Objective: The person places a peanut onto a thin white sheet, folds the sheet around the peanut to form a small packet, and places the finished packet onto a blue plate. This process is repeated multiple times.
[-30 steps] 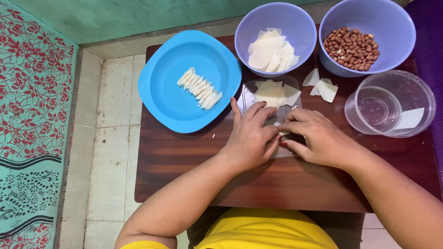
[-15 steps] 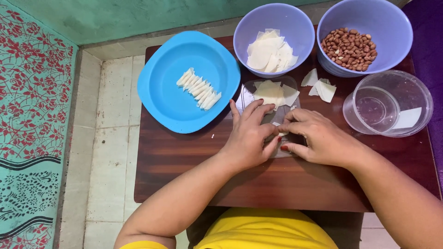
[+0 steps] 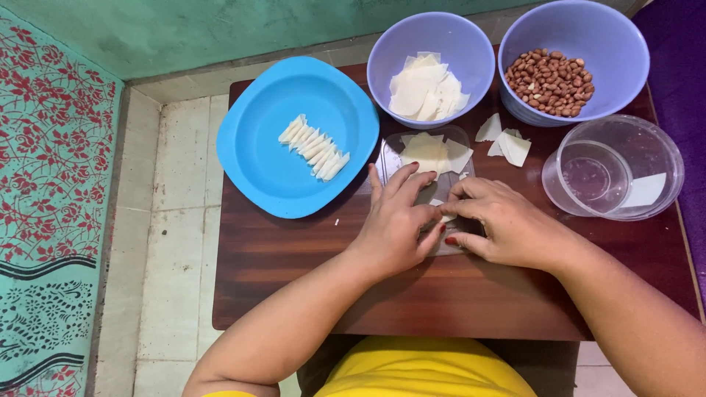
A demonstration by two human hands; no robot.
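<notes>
Your left hand (image 3: 397, 224) lies palm-down on the surface (image 3: 294, 287), fingers half curled, fingertips pressing a small white wrapper piece (image 3: 445, 217) against the clear flat board (image 3: 430, 192) in front of you. Your right hand (image 3: 507, 224) meets it from 3 o'clock, thumb and forefinger pinched onto the same piece; the piece is mostly hidden, so its shape cannot be told.

Just beyond your fingers, at 12 o'clock, loose white wrapper squares (image 3: 434, 153) sit on the far end of the board. At 2 o'clock stands a clear plastic tub (image 3: 614, 173), with a few torn wrapper scraps (image 3: 506, 143) between it and the board. At 10 o'clock a blue plate (image 3: 257, 158) carries a row of rolled white sticks (image 3: 315, 147). Farthest off, a lilac bowl of wrappers (image 3: 430, 55) at 12 o'clock and a lilac bowl of peanuts (image 3: 573, 44) at 1 o'clock.

The dark wooden surface stands on pale floor tiles (image 3: 180, 220), beside a green patterned mat (image 3: 51, 206) at 9 o'clock.
</notes>
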